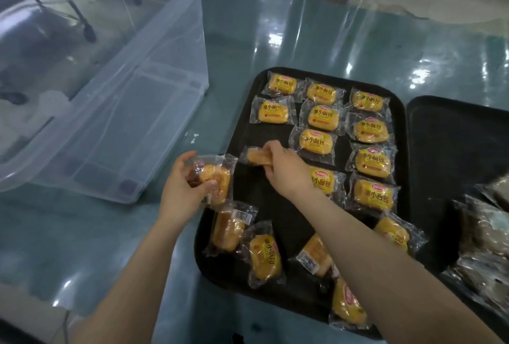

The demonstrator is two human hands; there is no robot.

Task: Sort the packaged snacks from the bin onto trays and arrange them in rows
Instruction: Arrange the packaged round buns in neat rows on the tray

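Holding one packaged bread (213,182) between thumb and curled fingers, the left hand (183,186) stays just over the left edge of the black tray (249,90). The right hand (286,168) pinches another packet (254,157) above the tray's left column, below two packets already laid there. On this tray the yellow packets lie in three columns: the right column (370,145) and the middle column (319,120) are longer, the left one short. Some loose packets (245,241) lie in disorder at the near end. A transparent bin (115,101) stands on the glossy table (330,40) to the left. A second black tray (454,134) touches the first on the right and carries darker packets (484,236).
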